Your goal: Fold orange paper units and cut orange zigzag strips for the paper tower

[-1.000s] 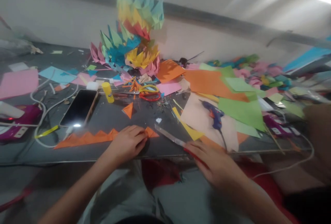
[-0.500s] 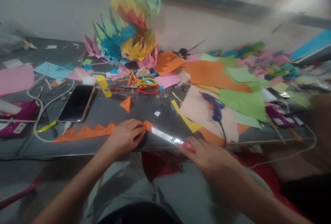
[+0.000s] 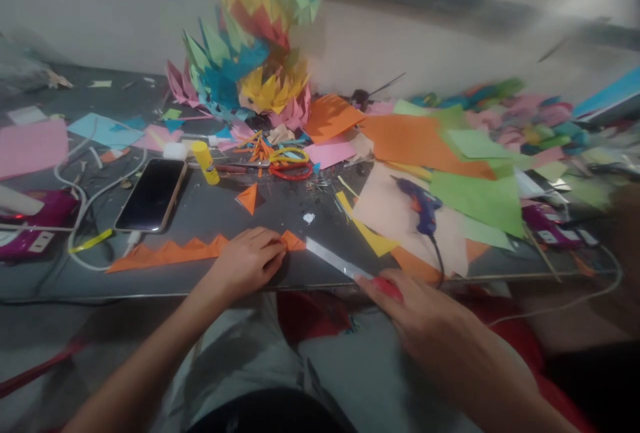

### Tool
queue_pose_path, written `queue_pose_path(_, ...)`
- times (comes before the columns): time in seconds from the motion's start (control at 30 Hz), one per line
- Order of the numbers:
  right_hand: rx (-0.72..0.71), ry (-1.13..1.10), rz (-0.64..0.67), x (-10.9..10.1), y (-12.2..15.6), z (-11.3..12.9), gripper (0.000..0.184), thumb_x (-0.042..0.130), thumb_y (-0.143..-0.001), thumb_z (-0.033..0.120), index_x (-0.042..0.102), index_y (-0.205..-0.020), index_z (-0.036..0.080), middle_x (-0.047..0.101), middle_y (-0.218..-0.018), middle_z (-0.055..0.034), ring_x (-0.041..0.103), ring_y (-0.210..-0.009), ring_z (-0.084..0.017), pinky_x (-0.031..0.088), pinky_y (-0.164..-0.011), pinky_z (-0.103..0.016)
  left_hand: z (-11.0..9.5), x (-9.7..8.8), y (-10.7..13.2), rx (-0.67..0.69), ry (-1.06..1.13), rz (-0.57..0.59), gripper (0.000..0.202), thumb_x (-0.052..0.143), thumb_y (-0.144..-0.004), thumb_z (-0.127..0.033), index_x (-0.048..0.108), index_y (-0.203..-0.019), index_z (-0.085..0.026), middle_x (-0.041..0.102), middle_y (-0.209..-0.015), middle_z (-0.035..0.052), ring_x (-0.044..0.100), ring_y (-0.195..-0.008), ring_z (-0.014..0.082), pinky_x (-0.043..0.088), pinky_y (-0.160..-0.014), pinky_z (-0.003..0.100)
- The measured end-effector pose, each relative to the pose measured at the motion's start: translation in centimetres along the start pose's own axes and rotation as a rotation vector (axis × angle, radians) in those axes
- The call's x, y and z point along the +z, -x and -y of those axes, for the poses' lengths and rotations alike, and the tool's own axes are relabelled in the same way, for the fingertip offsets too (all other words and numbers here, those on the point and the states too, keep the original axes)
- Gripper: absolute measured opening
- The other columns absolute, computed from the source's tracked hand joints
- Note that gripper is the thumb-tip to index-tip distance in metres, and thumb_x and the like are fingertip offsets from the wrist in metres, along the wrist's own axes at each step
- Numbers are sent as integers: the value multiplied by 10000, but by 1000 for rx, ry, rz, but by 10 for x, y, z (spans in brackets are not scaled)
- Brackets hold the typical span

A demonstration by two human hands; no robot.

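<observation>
My left hand (image 3: 253, 256) lies on the orange folded paper strip (image 3: 175, 253), its fingers curled together and pressing the strip near its right end. Zigzag points run along the strip's upper edge, and the part under the hand is hidden. My right hand (image 3: 415, 306) is closed round the red handle of a knife (image 3: 333, 259). The knife's long silver blade points left, with its tip at the strip's right end; whether they touch I cannot tell. A loose orange folded triangle (image 3: 247, 199) rests just beyond my left hand.
Behind stand a tall colourful folded-paper model (image 3: 255, 66), scissors (image 3: 290, 165) and a glue stick (image 3: 205, 161). A phone (image 3: 151, 194) lies left with white cables. To the right, a blue glue gun (image 3: 424, 206) lies on paper sheets (image 3: 475, 199). Another person's arm (image 3: 623, 246) shows at far right.
My right hand and the knife have moved a little to the right and down, the blade sliding off the strip's end. My left hand stays on the strip. The view has shifted slightly.
</observation>
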State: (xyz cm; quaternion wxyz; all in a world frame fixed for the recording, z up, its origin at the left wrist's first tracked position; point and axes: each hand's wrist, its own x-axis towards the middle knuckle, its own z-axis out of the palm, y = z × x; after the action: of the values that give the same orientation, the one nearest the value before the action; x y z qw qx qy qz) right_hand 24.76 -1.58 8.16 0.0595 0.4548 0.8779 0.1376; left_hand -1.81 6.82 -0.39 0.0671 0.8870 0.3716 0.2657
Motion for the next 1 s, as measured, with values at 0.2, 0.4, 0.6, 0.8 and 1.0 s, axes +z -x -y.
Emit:
queue_pose_path(0.2, -13, -72, -68, 27, 2, 9, 541, 330, -741, -17, 526, -1208, 171, 601, -933, -100, 579, -706, -160, 505, -601, -283, 0, 0, 0, -8, 0, -4, 188, 478, -856, -205, 662, -889, -182, 643, -901, 53, 567, -827, 159, 481, -742, 305)
queue_pose_path(0.4, 50, -147, -33, 23, 11, 6, 552, 316, -731, -12, 543, -1194, 183, 598, -913, -97, 599, -727, -166, 534, -600, -285, 0, 0, 0, 3, 2, -3, 187, 477, -854, -200, 661, -876, -175, 644, -897, 55, 571, -814, 158, 486, -732, 308)
queue_pose_path(0.6, 91, -215, -90, 38, 11, 19, 505, 318, -790, 31, 531, -1223, 180, 592, -972, -121, 605, -781, -180, 541, -633, -306, -1, -1, 0, -1, 8, 1, 189, 473, -855, -195, 658, -890, -175, 645, -901, 57, 572, -821, 161, 490, -733, 316)
queue_pose_path(0.8, 123, -269, -26, 44, 21, 16, 563, 328, -759, 13, 509, -1252, 214, 602, -986, -105, 614, -815, -180, 542, -671, -307, -1, 0, 0, -8, 10, 9, 188, 472, -856, -202, 654, -898, -180, 643, -905, 56, 572, -834, 164, 490, -745, 327)
queue_pose_path(1.0, 284, -275, -73, 43, 29, 1, 465, 371, -834, 119, 499, -1270, 222, 582, -1036, -100, 610, -845, -184, 522, -708, -301, -1, 0, 0, -15, -1, 13, 197, 464, -860, -203, 656, -895, -183, 645, -901, 54, 570, -817, 158, 486, -733, 313)
